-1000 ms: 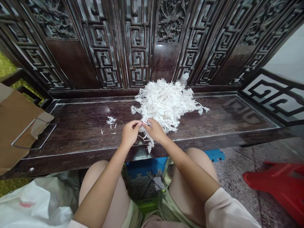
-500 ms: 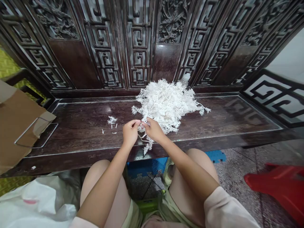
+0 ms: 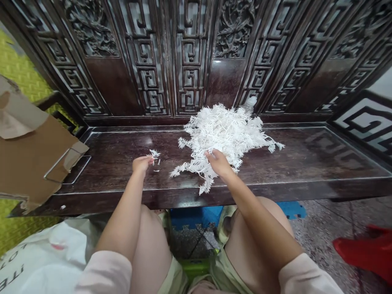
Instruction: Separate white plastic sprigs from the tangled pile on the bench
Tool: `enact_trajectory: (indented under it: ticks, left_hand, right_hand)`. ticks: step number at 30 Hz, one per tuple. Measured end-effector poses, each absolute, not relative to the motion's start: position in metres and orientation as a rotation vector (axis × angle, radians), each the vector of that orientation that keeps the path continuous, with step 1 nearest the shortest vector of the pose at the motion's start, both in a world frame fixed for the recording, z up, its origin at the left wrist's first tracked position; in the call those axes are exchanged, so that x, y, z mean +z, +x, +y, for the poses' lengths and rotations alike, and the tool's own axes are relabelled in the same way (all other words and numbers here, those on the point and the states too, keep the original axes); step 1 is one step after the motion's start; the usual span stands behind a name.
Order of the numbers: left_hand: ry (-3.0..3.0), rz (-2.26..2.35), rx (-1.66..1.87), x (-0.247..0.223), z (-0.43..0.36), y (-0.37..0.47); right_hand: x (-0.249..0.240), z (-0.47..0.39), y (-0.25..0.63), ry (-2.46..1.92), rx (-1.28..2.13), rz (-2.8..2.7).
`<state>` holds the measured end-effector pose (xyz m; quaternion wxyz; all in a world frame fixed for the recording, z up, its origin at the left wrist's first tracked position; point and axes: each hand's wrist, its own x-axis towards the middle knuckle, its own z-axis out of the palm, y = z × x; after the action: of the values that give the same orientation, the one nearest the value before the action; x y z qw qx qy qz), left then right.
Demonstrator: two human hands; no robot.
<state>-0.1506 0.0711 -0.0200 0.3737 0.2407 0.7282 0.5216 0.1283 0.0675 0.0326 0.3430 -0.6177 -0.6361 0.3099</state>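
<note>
1. Pinching a sprig, your right hand stays closed on it; the pile lies just beyond.
2. Your left hand sits at the scraps, fingers curled; whether it grips one, I cannot tell.

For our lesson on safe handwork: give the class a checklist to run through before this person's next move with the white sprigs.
1. Left hand at the small sprig pile: ok.
2. Right hand gripping a white sprig from the big heap: ok.
3. Held sprig fully on the bench: not ok, a tip overhangs the front edge.
4. Left hand empty: cannot tell.
5. Bottle behind the heap upright: cannot tell.
</note>
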Motion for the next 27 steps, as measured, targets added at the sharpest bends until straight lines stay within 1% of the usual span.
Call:
enact_trajectory:
  ticks: [6, 11, 14, 15, 17, 19, 22, 27]
  left_hand:
    - [0.603, 1.841, 1.263, -0.027, 0.073, -0.150]
    - [0.720, 1.859, 1.310, -0.008, 0.075, -0.135]
    - [0.986, 1.799, 1.373, 0.013, 0.063, -0.105]
    - [1.185, 1.737, 1.363, 0.020, 0.057, -0.092]
    - [1.496, 1.517, 1.250, 0.030, 0.043, -0.063]
    - [1.602, 1.475, 1.174, 0.034, 0.032, -0.039]
    - [1.557, 1.503, 1.151, 0.028, 0.028, -0.020]
    - [1.266, 1.361, 1.114, 0.017, 0.037, -0.023]
  right_hand:
    - [0.035, 0.057, 0.115, -1.661, 1.076, -1.579]
    - [0.038, 0.051, 0.104, -1.606, 1.215, -1.579]
    - [0.040, 0.048, 0.100, -1.502, 1.240, -1.596]
    - [0.041, 0.047, 0.099, -1.469, 1.248, -1.600]
    - [0.041, 0.046, 0.100, -1.406, 1.282, -1.597]
    - [0.040, 0.047, 0.102, -1.348, 1.319, -1.579]
    - [0.037, 0.048, 0.107, -1.350, 1.302, -1.564]
    - [0.036, 0.051, 0.109, -1.406, 1.181, -1.639]
